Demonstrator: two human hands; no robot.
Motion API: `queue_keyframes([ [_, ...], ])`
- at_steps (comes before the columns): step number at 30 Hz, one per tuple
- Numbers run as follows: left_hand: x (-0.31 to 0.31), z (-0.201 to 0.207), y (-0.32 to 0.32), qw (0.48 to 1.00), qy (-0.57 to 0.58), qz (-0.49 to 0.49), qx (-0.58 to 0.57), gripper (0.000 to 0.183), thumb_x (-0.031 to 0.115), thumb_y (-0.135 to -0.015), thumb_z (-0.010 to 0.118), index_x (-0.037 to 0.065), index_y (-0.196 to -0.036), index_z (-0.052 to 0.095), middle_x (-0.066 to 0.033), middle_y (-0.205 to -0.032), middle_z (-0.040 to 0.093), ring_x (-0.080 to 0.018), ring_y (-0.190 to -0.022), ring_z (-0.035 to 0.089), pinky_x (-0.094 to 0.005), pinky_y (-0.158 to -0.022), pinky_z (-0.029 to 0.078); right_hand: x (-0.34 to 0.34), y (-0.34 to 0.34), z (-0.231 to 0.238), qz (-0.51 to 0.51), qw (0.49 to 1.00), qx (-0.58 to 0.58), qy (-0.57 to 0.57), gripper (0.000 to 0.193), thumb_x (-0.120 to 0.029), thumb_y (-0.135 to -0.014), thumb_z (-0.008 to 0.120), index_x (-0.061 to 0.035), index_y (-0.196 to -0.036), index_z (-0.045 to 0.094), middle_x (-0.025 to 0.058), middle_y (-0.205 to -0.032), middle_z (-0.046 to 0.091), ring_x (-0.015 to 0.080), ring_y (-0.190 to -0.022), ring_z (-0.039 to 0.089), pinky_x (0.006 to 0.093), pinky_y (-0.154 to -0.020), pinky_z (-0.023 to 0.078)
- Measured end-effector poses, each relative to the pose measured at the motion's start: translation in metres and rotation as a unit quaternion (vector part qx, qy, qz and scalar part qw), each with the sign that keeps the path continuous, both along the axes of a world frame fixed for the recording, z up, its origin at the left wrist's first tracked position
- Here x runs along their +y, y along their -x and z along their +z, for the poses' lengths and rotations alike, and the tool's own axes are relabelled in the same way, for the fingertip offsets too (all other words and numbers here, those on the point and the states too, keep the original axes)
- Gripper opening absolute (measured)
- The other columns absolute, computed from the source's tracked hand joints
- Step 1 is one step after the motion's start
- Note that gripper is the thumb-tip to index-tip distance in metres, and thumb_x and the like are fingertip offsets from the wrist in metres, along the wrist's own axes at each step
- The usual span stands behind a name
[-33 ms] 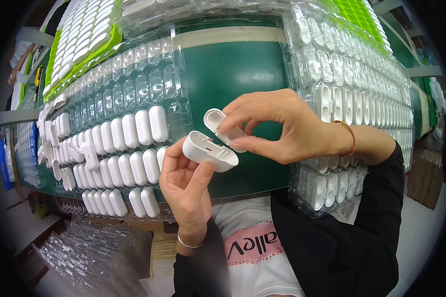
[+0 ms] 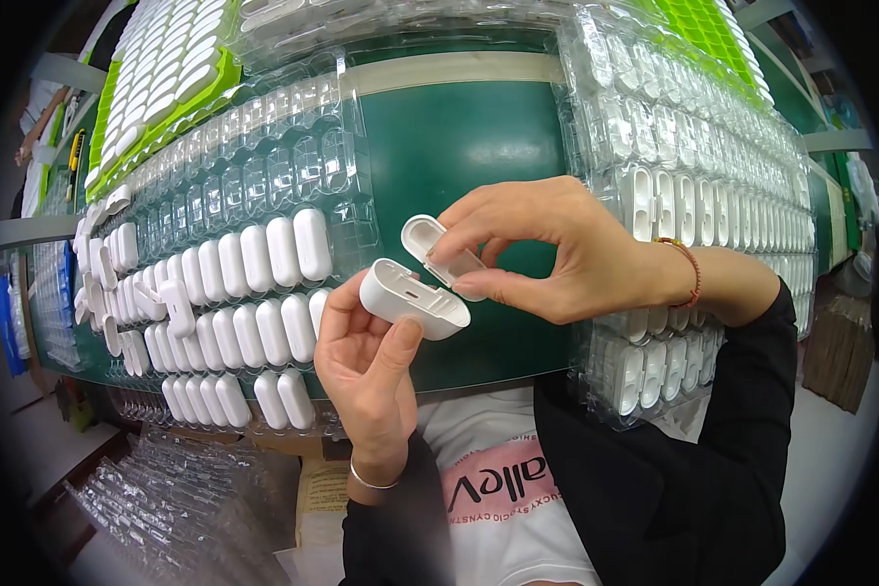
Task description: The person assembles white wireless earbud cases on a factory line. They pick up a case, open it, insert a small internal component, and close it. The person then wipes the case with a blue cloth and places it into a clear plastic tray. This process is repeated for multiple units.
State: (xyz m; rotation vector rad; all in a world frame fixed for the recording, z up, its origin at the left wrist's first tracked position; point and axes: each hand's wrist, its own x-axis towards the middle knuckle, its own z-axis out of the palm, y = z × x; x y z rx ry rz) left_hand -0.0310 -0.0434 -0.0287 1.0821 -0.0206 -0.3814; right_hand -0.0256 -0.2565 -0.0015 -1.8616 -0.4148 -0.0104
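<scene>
My left hand (image 2: 369,366) holds the hollow white body of an earbud case (image 2: 400,295) between thumb and fingers, its open side tilted up and a small slot showing inside. Just above it, my right hand (image 2: 547,249) pinches a shallow white case lid (image 2: 422,234), hollow side showing. The near edge of the lid meets or nearly meets the rim of the body; whether they are joined cannot be made out. Fingers of my right hand cover part of the lid's middle.
To the left, a clear plastic tray (image 2: 234,186) holds rows of white case bodies (image 2: 256,256), with loose white pieces (image 2: 178,308) on top. On the right, another clear tray (image 2: 596,127) holds lids (image 2: 684,210). Green trays (image 2: 227,76) stand behind. Stacked clear trays (image 2: 176,498) lie below the green table (image 2: 469,127).
</scene>
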Motion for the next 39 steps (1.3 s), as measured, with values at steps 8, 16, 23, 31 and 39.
queue_keyframes([
  [8,-0.002,0.0,-0.001,1.0,-0.008,-0.025,0.014,0.049,0.002,-0.086,0.066,-0.008,-0.128,0.043,-0.0155,-0.116,0.057,-0.0176,-0.105,0.059,-0.0291,-0.089,0.05,0.004,0.003,-0.01,-0.031,0.986,-0.145,0.078,0.023,-0.003,-0.076,0.07,-0.0062,-0.098,0.067,0.009,-0.097,0.065,0.0248,-0.077,0.065,0.0312,-0.062,0.053],
  [16,-0.003,-0.001,0.001,1.0,-0.015,-0.009,-0.016,0.046,0.0,-0.084,0.067,-0.008,-0.124,0.047,-0.015,-0.115,0.059,-0.0172,-0.105,0.059,-0.0275,-0.09,0.049,0.006,0.006,-0.012,-0.042,0.965,-0.215,0.143,0.024,-0.004,-0.073,0.07,-0.0066,-0.097,0.066,0.0074,-0.096,0.061,0.0242,-0.075,0.064,0.0322,-0.062,0.053],
  [23,-0.003,0.0,0.002,1.0,-0.01,-0.011,-0.017,0.044,0.001,-0.084,0.068,-0.007,-0.123,0.047,-0.0145,-0.114,0.059,-0.0173,-0.104,0.059,-0.0279,-0.09,0.05,0.008,0.006,-0.012,-0.056,0.973,-0.193,0.116,0.022,-0.003,-0.074,0.07,-0.0061,-0.095,0.066,0.0075,-0.095,0.062,0.0241,-0.074,0.064,0.0318,-0.061,0.053],
  [31,-0.004,0.0,0.002,1.0,-0.004,-0.012,-0.005,0.043,0.002,-0.085,0.067,-0.007,-0.122,0.047,-0.0136,-0.113,0.058,-0.0167,-0.102,0.059,-0.0285,-0.088,0.051,0.009,0.006,-0.013,-0.053,0.979,-0.173,0.089,0.022,-0.004,-0.073,0.071,-0.006,-0.095,0.066,0.0075,-0.095,0.062,0.0245,-0.073,0.064,0.0321,-0.06,0.052],
  [39,-0.006,-0.002,0.003,0.999,-0.021,0.012,-0.026,0.042,-0.003,-0.081,0.07,-0.006,-0.118,0.05,-0.0134,-0.11,0.06,-0.0167,-0.101,0.06,-0.0287,-0.087,0.051,0.008,0.009,-0.012,-0.042,0.965,-0.214,0.142,0.023,-0.003,-0.073,0.069,-0.0042,-0.096,0.064,0.0103,-0.098,0.06,0.0248,-0.078,0.064,0.0328,-0.062,0.053],
])
